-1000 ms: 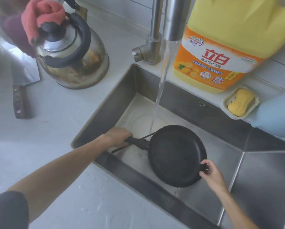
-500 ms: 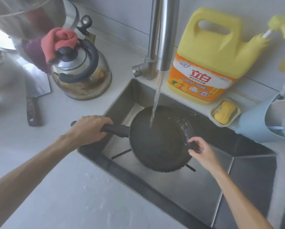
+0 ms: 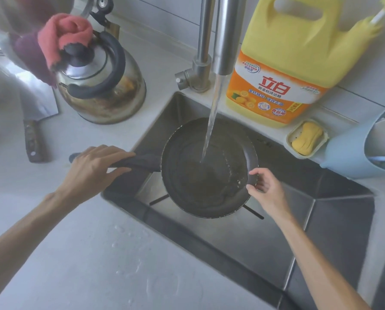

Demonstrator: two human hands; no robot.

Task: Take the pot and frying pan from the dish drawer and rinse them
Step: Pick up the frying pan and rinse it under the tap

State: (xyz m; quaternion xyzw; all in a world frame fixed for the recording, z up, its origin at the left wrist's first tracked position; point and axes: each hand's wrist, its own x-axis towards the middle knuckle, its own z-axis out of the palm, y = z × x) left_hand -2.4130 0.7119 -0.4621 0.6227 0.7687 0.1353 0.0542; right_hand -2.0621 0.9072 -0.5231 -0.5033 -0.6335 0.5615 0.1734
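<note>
Since a second ago, the frying pan (image 3: 207,175) has risen from the sink (image 3: 334,211) floor and now sits under the tap's stream (image 3: 211,121). The left hand (image 3: 95,168) grips its handle; the right hand (image 3: 265,189) pinches the far rim. Water pools inside.

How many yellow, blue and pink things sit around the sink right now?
Yellow: 2, the jug and the soap
Blue: 1, the holder
Pink: 1, the cloth on the kettle
Total: 4

Kettle (image 3: 102,86), cleaver (image 3: 34,121) on counter (image 3: 75,253)
</note>
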